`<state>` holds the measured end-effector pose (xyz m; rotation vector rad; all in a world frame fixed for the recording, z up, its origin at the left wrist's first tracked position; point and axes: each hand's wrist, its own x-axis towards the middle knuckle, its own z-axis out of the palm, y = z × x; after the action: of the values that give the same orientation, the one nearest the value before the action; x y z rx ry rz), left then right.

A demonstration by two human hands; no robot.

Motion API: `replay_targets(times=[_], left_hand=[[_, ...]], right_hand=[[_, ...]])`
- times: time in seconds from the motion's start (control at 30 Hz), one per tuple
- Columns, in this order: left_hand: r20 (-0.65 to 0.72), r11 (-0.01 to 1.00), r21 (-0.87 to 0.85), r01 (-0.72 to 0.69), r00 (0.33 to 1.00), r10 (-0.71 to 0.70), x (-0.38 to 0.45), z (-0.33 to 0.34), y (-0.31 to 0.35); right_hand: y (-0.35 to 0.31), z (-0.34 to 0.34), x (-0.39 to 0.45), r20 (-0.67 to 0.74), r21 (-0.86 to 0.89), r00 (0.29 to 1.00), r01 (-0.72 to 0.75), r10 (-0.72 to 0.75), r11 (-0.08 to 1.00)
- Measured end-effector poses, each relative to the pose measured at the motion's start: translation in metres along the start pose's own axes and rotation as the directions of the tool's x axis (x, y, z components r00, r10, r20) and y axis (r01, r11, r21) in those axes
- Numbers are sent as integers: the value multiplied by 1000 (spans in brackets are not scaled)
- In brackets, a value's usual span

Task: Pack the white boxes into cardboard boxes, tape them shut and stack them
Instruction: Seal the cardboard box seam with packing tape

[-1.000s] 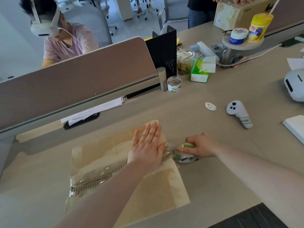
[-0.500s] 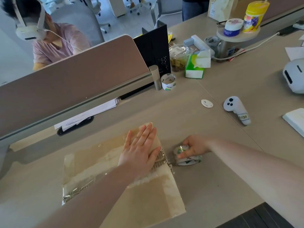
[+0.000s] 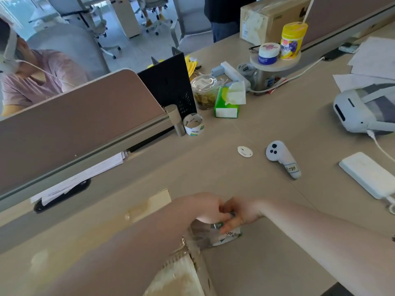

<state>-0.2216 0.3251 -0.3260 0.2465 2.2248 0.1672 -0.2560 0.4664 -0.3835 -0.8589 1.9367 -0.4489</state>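
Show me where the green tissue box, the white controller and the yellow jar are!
green tissue box [image 3: 226, 105]: head view, on its green front side.
white controller [image 3: 282, 158]: head view, on the middle of its handle.
yellow jar [image 3: 292, 42]: head view, on its printed label.

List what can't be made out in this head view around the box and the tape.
- Cardboard box: mostly covered by the left forearm, its near part cut off by the bottom edge.
- Tape roll: half hidden under the left hand and right hand, blurred.
- Tape end: not discernible.
- Box contents: hidden, flaps down.
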Motion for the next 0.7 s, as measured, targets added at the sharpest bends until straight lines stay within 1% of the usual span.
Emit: replay_targets(times=[0.1,0.13,0.2,0.27,0.3,0.33,0.37,0.4,0.43,0.47,0.5,0.53,0.6,0.7], left_hand=[[90,993,-119,17,996,-7,14,-2,-5],[95,985,-174,15,995,2,17,-2,-7],[57,956,-293,-6,998,24,22,1,-10],[35,945,-326,-25,999,38,24,7,-13],[33,950,-310,-29,999,41,26,10,-14],[25,955,-296,-27,999,36,27,12,-15],[10,956,-293,-22,1000,26,29,13,-18],[-2,955,-296,-13,1000,13,30,14,-19],[-9,954,-301,-7,1000,5,32,14,-20],[-6,952,-307,-2,1000,0,33,15,-21],[0,950,-313,0,1000,0,34,16,-22],[7,947,-322,3,1000,-1,35,17,-22],[15,943,-333,3,1000,3,35,16,-21],[13,935,-355,1,1000,3,32,14,-19]], right_hand=[[11,-8,2,0,25,1000,-20,20,999],[13,-10,2,-7,48,1000,-20,20,999],[13,-12,2,-13,77,1000,-9,10,997],[16,-18,2,13,183,1000,-7,5,983],[18,-23,2,17,294,1000,0,-5,956],[23,-29,4,-31,385,1000,12,0,923],[29,-38,8,-145,429,988,17,50,903],[36,-48,14,-310,406,941,-1,139,914],[43,-58,20,-484,340,845,-59,228,939],[47,-69,26,-629,259,722,-153,287,954],[51,-77,32,-711,184,631,-256,309,949],[55,-84,38,-743,123,591,-339,313,933],[65,-92,51,-737,66,581,-447,346,892],[78,-93,66,-718,68,560,-535,414,842]])
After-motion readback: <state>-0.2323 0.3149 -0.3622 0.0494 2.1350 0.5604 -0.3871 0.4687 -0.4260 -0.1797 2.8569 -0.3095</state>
